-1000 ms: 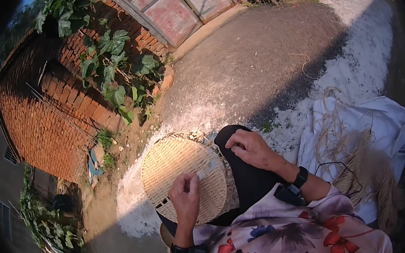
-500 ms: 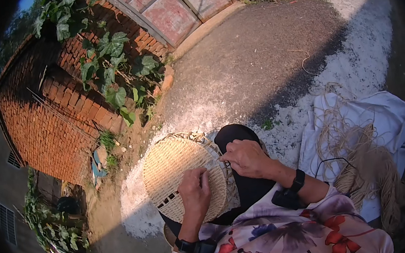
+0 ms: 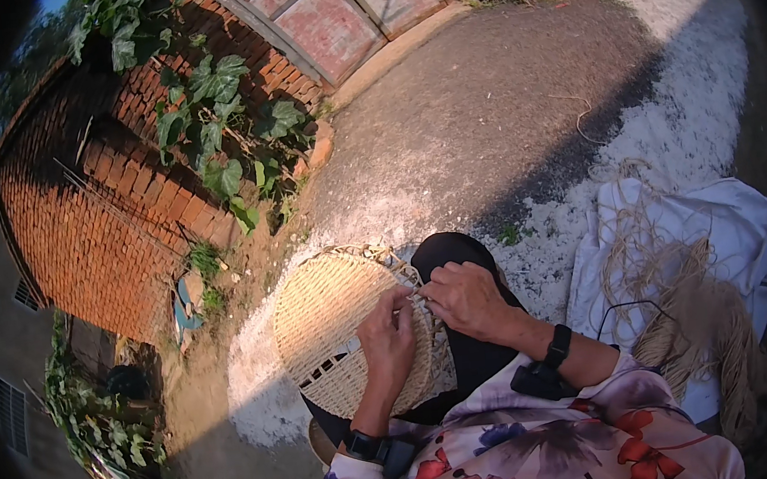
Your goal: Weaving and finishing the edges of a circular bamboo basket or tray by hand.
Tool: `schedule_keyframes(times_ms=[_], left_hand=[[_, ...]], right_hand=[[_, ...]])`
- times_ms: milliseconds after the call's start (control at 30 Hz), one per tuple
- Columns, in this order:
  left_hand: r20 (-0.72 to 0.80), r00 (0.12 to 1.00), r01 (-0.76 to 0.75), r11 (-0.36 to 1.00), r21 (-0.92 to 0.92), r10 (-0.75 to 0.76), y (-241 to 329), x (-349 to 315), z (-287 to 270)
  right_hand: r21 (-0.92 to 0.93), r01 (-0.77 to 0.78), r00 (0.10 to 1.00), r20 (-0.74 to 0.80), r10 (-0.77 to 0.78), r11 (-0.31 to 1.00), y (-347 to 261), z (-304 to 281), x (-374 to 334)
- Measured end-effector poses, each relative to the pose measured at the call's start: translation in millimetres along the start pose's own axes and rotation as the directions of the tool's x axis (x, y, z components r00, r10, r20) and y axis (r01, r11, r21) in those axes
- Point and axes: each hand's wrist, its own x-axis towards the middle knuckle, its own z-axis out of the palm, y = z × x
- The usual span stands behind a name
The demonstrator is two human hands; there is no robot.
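Presently, the basket (image 3: 320, 307) sits on the lap, its flat woven face up, with a row of dark gaps at the near left. The left hand (image 3: 388, 340) is over the right part of that face, fingers bent. The right hand (image 3: 467, 298) meets it at the right rim, beside the dark trouser knee (image 3: 445, 247), its fingers drawn together (whether either hand pinches a strand, I cannot tell). To the right, twine (image 3: 737, 357) lies on a white cloth (image 3: 743, 206). At far left, a vine (image 3: 225, 177) grows against a brick wall (image 3: 86, 252).
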Motion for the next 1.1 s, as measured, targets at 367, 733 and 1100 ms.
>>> schedule_keyframes(times_ms=[367,733,1100], left_hand=[[-0.267,0.963,-0.028,0.998,0.059,0.043,-28,-16,-31],[-0.077,0.978,-0.164,0.941,0.296,0.195,-34,-28,-23],[-0.084,0.958,-0.246,0.935,0.255,0.275,-35,-14,-12]], right_hand=[[-0.010,-0.031,0.992,0.118,0.032,0.999,5,-9,0],[0.049,-0.223,0.957,0.203,0.209,0.973,8,-12,0],[0.482,-0.510,0.860,0.302,0.411,0.712,0,-17,1]])
